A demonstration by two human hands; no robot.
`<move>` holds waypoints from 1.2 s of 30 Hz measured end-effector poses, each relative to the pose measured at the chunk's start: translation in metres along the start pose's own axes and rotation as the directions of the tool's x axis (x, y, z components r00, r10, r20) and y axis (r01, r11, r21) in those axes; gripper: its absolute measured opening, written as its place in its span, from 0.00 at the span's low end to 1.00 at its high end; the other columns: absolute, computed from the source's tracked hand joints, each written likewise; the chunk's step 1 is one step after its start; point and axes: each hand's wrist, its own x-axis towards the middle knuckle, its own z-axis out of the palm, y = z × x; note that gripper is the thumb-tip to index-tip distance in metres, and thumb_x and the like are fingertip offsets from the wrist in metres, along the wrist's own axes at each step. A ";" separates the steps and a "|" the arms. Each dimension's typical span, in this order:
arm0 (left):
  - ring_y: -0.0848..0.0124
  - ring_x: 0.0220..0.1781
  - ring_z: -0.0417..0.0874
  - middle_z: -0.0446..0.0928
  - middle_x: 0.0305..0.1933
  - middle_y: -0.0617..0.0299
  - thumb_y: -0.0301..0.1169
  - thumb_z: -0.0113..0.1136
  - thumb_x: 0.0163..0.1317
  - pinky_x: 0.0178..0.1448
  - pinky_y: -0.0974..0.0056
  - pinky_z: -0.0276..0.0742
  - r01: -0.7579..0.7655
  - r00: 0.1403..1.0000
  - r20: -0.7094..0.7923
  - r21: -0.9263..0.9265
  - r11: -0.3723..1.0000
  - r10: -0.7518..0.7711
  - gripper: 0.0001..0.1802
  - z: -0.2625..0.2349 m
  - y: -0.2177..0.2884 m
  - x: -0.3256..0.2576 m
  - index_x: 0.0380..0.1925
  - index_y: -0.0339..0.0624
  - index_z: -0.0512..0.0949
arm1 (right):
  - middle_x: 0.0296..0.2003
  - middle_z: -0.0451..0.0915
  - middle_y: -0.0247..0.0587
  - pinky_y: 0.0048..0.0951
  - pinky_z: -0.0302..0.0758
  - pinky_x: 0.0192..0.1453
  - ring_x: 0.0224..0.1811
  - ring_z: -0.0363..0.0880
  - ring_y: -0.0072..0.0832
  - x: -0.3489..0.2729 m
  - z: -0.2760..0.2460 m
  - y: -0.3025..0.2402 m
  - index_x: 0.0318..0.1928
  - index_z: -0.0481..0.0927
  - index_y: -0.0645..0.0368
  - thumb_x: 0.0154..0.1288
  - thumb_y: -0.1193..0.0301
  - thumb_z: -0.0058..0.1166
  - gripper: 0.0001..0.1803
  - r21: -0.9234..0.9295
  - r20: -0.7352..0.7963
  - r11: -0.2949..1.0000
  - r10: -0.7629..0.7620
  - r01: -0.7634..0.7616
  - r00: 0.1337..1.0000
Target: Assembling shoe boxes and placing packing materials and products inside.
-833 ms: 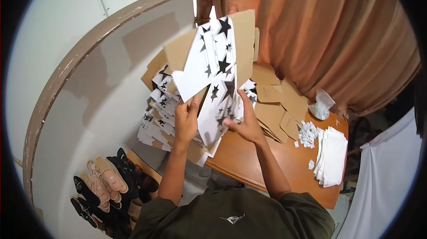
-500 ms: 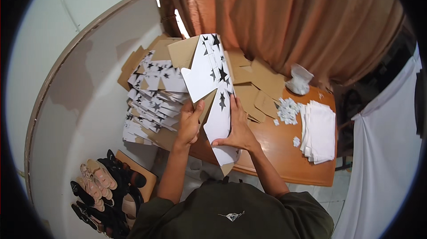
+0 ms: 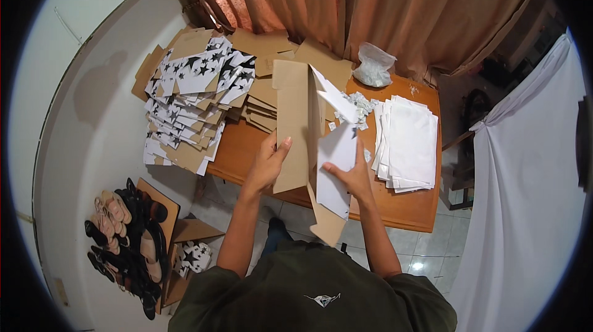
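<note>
Between my two hands is a partly folded cardboard box [image 3: 291, 122], brown on one face and white on the other, held upright above the table's front edge. My left hand [image 3: 269, 164] grips the brown panel's lower left edge, thumb on the near face. My right hand [image 3: 353, 174] clasps the white panel on the other side, thumb across it and fingers behind. The box's flaps stand apart at the top, and a brown tab hangs at its bottom. Left of it lies a tall pile of flattened white boxes with black stars [image 3: 191, 79].
On the wooden table [image 3: 395, 211] are brown cardboard pieces [image 3: 262, 45], small white packets [image 3: 358, 106], a clear plastic bag of packets [image 3: 374, 69] and stacked white sheets [image 3: 407, 140]. Shoes [image 3: 123, 224] sit lower left. A curtain [image 3: 407, 11] hangs behind; white cloth [image 3: 525, 147] hangs right.
The box has turned from its starred white face to show a brown panel, and its panels have spread apart. My view has shifted, with the table now appearing further left.
</note>
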 end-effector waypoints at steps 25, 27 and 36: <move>0.39 0.58 0.79 0.78 0.54 0.33 0.28 0.50 0.69 0.62 0.44 0.74 0.151 0.981 -0.194 0.674 0.723 -0.025 0.27 -0.040 -0.110 0.002 0.67 0.30 0.64 | 0.65 0.66 0.70 0.42 0.67 0.72 0.69 0.68 0.52 0.061 0.024 0.101 0.73 0.47 0.75 0.45 0.47 0.79 0.70 -0.324 0.104 0.923 0.254 -0.209 0.962; 0.38 0.58 0.78 0.77 0.55 0.33 0.28 0.49 0.69 0.62 0.42 0.73 0.192 0.976 -0.211 0.711 0.677 -0.055 0.30 -0.045 -0.114 0.005 0.70 0.31 0.61 | 0.63 0.69 0.65 0.38 0.71 0.69 0.66 0.72 0.46 0.056 0.037 0.111 0.70 0.52 0.73 0.47 0.47 0.79 0.64 -0.232 0.104 0.920 0.345 -0.315 0.933; 0.34 0.74 0.62 0.56 0.75 0.27 0.27 0.50 0.62 0.76 0.49 0.61 0.286 0.958 -0.127 0.524 0.802 -0.259 0.51 -0.056 -0.152 0.012 0.78 0.37 0.31 | 0.64 0.68 0.66 0.40 0.68 0.71 0.67 0.70 0.47 0.054 0.069 0.141 0.68 0.53 0.73 0.50 0.49 0.78 0.61 -0.326 0.116 0.843 0.485 -0.428 0.867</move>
